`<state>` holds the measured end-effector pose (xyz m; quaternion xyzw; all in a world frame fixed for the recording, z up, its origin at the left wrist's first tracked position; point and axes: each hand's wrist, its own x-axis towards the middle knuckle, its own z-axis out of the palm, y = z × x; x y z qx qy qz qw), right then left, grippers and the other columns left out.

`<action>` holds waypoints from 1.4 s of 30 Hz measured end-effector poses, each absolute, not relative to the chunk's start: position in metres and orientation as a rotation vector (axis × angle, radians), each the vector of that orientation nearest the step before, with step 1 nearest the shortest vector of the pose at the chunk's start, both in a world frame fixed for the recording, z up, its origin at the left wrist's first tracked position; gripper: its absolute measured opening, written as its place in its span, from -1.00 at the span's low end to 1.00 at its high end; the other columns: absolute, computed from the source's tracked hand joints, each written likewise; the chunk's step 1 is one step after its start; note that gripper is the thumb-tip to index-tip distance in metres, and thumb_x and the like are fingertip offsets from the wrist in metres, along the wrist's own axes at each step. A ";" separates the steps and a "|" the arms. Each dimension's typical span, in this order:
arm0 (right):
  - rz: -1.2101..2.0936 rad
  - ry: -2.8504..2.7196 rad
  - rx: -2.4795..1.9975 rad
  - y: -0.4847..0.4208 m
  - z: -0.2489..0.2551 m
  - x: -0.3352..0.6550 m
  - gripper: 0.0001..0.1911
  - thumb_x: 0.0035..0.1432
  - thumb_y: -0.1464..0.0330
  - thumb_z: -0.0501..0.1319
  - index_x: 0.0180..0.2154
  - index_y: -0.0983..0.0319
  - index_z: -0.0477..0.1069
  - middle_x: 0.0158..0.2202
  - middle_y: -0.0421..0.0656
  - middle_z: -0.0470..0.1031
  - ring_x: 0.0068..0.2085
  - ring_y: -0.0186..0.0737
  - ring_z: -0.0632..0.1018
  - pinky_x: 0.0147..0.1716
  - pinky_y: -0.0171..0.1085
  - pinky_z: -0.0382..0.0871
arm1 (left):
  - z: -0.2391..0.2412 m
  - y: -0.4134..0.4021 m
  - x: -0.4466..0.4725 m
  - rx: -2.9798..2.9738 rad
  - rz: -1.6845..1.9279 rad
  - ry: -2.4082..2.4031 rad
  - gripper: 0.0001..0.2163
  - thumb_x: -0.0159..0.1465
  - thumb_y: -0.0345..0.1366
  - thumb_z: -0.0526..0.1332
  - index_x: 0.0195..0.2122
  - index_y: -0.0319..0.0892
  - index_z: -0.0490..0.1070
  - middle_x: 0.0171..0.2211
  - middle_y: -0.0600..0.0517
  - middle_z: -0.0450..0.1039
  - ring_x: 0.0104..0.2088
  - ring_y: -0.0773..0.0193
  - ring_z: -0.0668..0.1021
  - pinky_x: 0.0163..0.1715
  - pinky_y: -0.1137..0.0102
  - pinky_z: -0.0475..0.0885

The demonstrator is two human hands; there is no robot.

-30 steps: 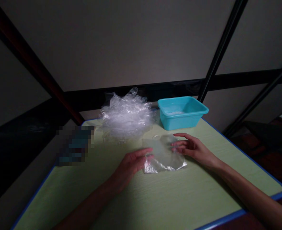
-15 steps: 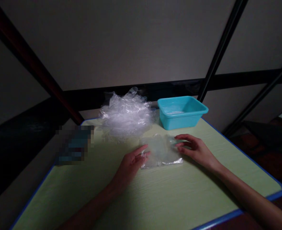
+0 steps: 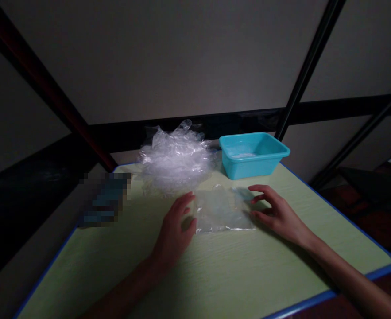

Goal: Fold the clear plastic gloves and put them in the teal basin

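Between my two hands a clear, thin piece of plastic (image 3: 220, 210), which looks like a folded disposable glove, lies flat on the table. My left hand (image 3: 177, 226) is at its left edge, fingers apart and thumb spread, holding nothing. At the right edge my right hand (image 3: 276, 212) hovers with fingers curved and apart, also holding nothing. Behind my left hand rises a crumpled heap of clear plastic gloves (image 3: 177, 157), with a few finger shapes showing on top.
A turquoise plastic basin (image 3: 251, 166) stands at the back right, with something pale inside. At the left edge lies a dark, blurred-out object (image 3: 105, 199). The pale green table (image 3: 222, 274) has a blue rim and stands against panelled doors (image 3: 195, 62).
My left hand has let go of the plastic's left edge and opened, shifting slightly left. My right hand has drawn a little to the right. The plastic now lies flatter.
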<state>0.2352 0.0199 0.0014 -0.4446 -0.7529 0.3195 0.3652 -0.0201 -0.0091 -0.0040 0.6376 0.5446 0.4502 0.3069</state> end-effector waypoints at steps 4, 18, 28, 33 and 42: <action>0.548 -2.344 -1.092 -0.004 0.008 0.240 -0.54 0.15 0.29 0.06 0.10 0.17 0.13 0.12 -0.05 0.18 0.09 -0.05 0.27 0.02 -0.03 0.24 | 0.001 -0.028 -0.016 2.334 0.863 1.343 -0.58 0.19 -0.39 0.05 0.11 -0.15 0.15 0.18 -0.03 0.07 0.15 0.15 0.16 0.12 0.25 0.07; 0.316 -2.804 -0.916 -0.025 -0.004 0.246 -0.20 0.12 0.08 0.04 0.22 0.29 -0.30 0.23 0.01 -0.21 0.21 0.02 -0.03 0.15 0.09 -0.23 | -0.006 -0.041 -0.012 2.588 0.215 1.192 -0.34 0.22 -0.10 0.05 0.23 -0.21 -0.24 0.25 -0.10 -0.30 0.22 0.08 -0.09 0.16 0.20 -0.09; 0.264 -2.802 -0.946 -0.023 -0.003 0.249 -0.16 0.12 0.07 0.03 0.22 0.28 -0.40 0.25 -0.01 -0.26 0.22 0.03 -0.08 0.15 0.09 -0.27 | 0.014 -0.030 -0.027 2.563 0.256 1.241 -0.35 0.23 -0.17 0.06 0.24 -0.20 -0.29 0.26 -0.07 -0.33 0.22 0.15 -0.11 0.16 0.26 -0.15; 0.202 -2.799 -1.007 -0.017 -0.002 0.256 -0.25 0.17 0.13 -0.01 0.22 0.24 -0.36 0.25 -0.03 -0.22 0.22 -0.01 -0.05 0.14 0.09 -0.18 | 0.016 -0.017 -0.040 2.561 0.249 1.223 -0.38 0.23 -0.18 0.06 0.23 -0.15 -0.24 0.25 -0.04 -0.27 0.22 0.16 -0.11 0.16 0.23 -0.21; 0.192 -2.725 -1.134 -0.004 -0.010 0.257 -0.40 0.21 0.17 -0.03 0.21 0.23 -0.13 0.22 -0.08 -0.04 0.21 -0.07 0.02 0.13 0.07 -0.05 | 0.009 -0.014 -0.044 2.677 0.053 1.165 -0.41 0.24 -0.08 0.01 0.23 -0.12 -0.20 0.26 -0.04 -0.27 0.23 0.15 -0.14 0.15 0.19 -0.24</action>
